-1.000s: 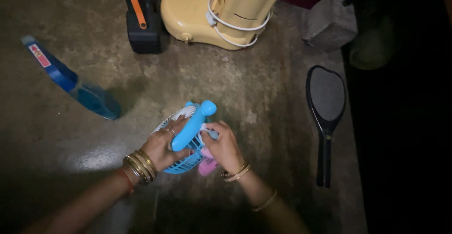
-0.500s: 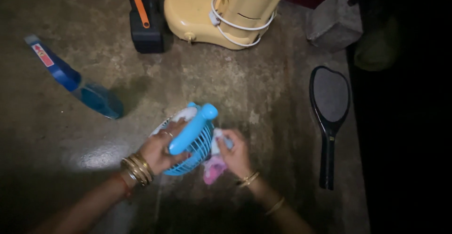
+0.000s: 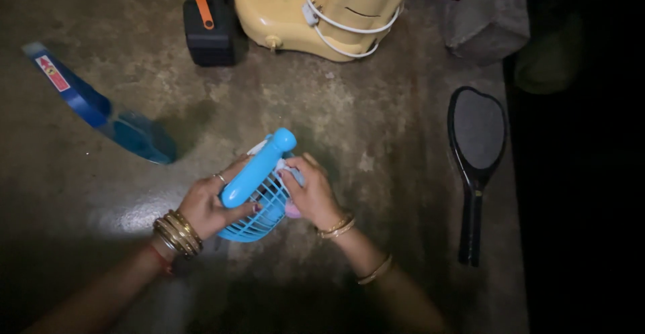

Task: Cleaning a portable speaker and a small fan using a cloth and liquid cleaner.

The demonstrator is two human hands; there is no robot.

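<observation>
Dim concrete floor lies under everything, and just above it the left hand is curled tight around the small blue fan, thumb over its handle, while the right hand presses a bunched pink-and-white cloth against the grille. Should the cloth or a fingertip snag between the thin ribs, they could bend or crack, and a loosened grip would likely drop the fan onto the hard floor.
</observation>
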